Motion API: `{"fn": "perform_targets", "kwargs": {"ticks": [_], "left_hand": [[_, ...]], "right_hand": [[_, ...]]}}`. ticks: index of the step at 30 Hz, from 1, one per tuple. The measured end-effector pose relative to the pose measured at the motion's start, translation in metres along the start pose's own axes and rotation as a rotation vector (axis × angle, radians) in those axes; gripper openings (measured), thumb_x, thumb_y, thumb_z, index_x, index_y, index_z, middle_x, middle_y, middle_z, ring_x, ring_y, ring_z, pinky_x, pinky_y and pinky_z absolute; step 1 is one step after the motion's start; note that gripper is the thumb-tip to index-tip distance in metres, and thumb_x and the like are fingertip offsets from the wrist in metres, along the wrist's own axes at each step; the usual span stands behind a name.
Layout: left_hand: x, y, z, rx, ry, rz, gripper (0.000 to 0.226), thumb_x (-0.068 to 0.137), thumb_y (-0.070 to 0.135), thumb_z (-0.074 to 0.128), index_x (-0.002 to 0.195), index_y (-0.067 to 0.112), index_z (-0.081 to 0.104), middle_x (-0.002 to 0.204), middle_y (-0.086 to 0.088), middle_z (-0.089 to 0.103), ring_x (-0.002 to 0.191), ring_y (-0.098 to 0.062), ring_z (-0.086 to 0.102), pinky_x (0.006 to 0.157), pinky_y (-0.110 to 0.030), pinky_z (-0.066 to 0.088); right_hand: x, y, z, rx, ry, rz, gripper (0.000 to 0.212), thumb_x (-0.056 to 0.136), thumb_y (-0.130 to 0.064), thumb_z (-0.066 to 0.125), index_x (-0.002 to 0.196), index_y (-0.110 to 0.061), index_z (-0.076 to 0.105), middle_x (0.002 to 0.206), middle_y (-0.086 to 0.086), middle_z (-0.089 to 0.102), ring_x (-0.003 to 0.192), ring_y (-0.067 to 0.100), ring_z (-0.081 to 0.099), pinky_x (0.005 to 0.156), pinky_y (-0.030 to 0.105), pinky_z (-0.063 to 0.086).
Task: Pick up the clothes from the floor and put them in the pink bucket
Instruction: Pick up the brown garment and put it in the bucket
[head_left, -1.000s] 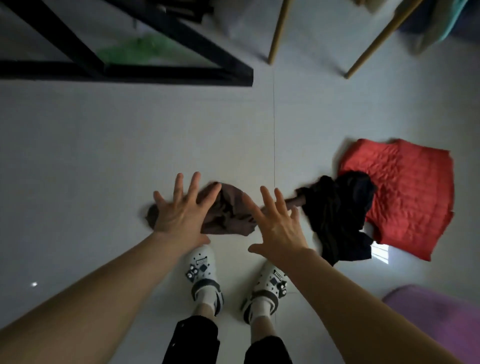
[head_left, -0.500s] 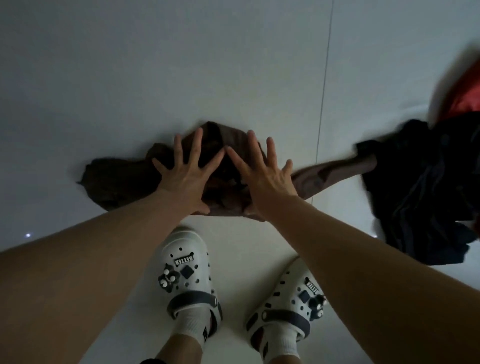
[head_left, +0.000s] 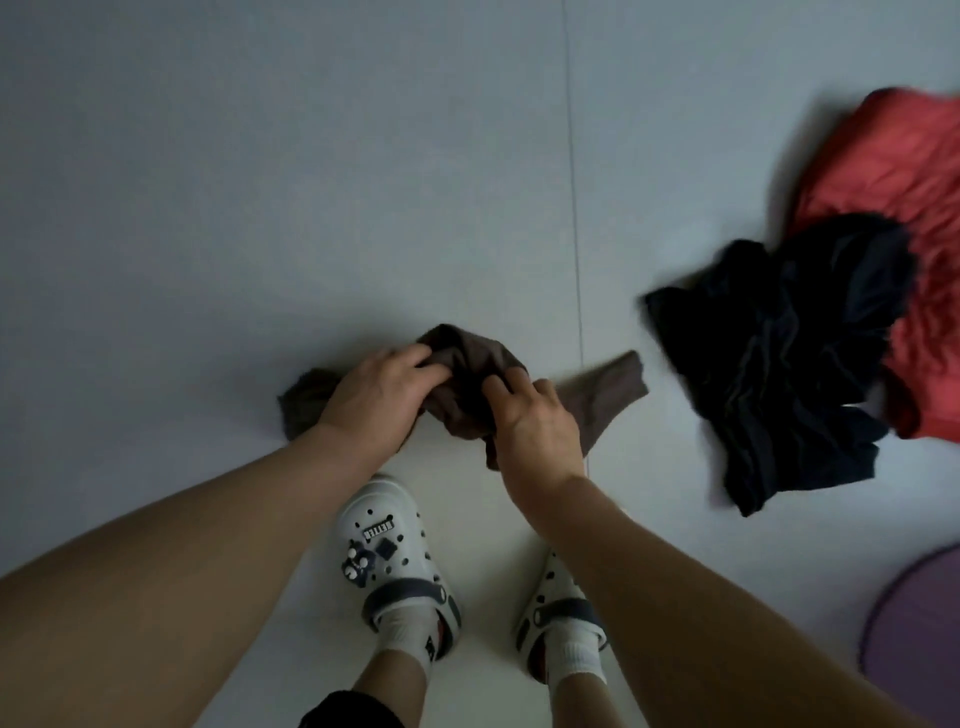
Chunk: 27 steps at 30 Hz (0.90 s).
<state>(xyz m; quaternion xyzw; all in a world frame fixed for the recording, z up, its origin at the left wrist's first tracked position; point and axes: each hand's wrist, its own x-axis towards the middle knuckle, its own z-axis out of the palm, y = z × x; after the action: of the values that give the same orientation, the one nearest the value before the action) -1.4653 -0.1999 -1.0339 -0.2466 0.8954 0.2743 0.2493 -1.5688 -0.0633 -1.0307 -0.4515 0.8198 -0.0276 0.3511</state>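
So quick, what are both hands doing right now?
Left hand: closed on the brown garment.
Right hand: closed on the same brown garment.

Pink bucket (head_left: 914, 618) cut off at right edge, blurred. Red garment (head_left: 904, 208) above it also cut off, partly under black garment (head_left: 795, 364).

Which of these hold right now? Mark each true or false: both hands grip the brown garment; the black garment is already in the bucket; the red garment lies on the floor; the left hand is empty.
1. Both the left hand and the right hand grip the brown garment. True.
2. The black garment is in the pink bucket. False: it lies on the floor, overlapping the red garment.
3. The red garment lies on the floor. True.
4. The left hand is empty. False: it is closed on the brown garment.
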Motion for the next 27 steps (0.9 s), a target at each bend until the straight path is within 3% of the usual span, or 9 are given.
{"fn": "perform_targets", "kwargs": {"ticks": [6,10,14,18,20,23,27], "left_hand": [[-0.009,0.096,-0.101,0.069,0.088,0.186,0.045,0.079,0.017,0.032,0.108,0.022,0.065,0.104,-0.009,0.061,0.085,-0.035,0.058,0.07,-0.045,0.054],[-0.006,0.181,-0.161,0.14,0.099,0.354,0.044,0.075,-0.004,0.055,0.111,0.019,0.064,0.112,-0.01,0.06,0.09,-0.036,0.057,0.074,-0.044,0.054],[0.004,0.293,-0.197,0.211,0.149,0.556,0.045,0.074,-0.005,0.055,0.11,0.019,0.065,0.113,-0.01,0.061,0.085,-0.033,0.058,0.071,-0.043,0.055],[0.006,0.425,-0.21,0.255,0.218,0.759,0.044,0.08,0.013,0.034,0.109,0.021,0.066,0.111,-0.008,0.063,0.082,-0.031,0.059,0.07,-0.04,0.056],[0.002,0.49,-0.209,0.265,0.248,0.853,0.043,0.081,0.014,0.034,0.108,0.021,0.066,0.108,-0.007,0.063,0.081,-0.031,0.059,0.068,-0.04,0.055],[-0.012,0.595,-0.201,0.274,0.245,0.989,0.033,0.081,0.01,0.047,0.107,0.02,0.065,0.109,-0.007,0.063,0.082,-0.032,0.058,0.067,-0.043,0.054],[-0.048,0.726,-0.174,0.261,0.191,1.168,0.037,0.08,0.019,0.038,0.106,0.02,0.065,0.11,-0.007,0.063,0.081,-0.032,0.058,0.067,-0.043,0.054]], "right_hand": [[-0.062,0.023,-0.111,0.067,0.162,0.197,0.049,0.054,-0.003,0.078,0.095,-0.018,0.056,0.095,0.004,0.059,0.076,0.029,0.053,0.046,0.034,0.044],[-0.115,0.052,-0.183,0.117,0.293,0.325,0.049,0.049,-0.004,0.078,0.09,-0.019,0.056,0.094,0.0,0.058,0.076,0.027,0.052,0.038,0.03,0.036],[-0.186,0.103,-0.248,0.136,0.46,0.479,0.045,0.052,-0.008,0.079,0.089,-0.019,0.056,0.095,-0.001,0.057,0.076,0.027,0.051,0.04,0.03,0.031],[-0.273,0.169,-0.303,0.135,0.633,0.635,0.031,0.07,-0.009,0.073,0.093,-0.021,0.056,0.1,-0.002,0.056,0.086,0.029,0.053,0.046,0.033,0.036],[-0.319,0.201,-0.326,0.138,0.725,0.719,0.028,0.073,-0.01,0.071,0.093,-0.022,0.056,0.102,-0.002,0.057,0.086,0.028,0.053,0.048,0.033,0.038],[-0.395,0.252,-0.35,0.166,0.847,0.843,0.033,0.065,-0.009,0.074,0.091,-0.02,0.057,0.099,-0.001,0.058,0.082,0.03,0.053,0.049,0.033,0.04],[-0.503,0.306,-0.364,0.193,0.965,1.004,0.04,0.056,-0.006,0.078,0.089,-0.018,0.058,0.096,0.001,0.06,0.078,0.031,0.052,0.05,0.037,0.044]]}}
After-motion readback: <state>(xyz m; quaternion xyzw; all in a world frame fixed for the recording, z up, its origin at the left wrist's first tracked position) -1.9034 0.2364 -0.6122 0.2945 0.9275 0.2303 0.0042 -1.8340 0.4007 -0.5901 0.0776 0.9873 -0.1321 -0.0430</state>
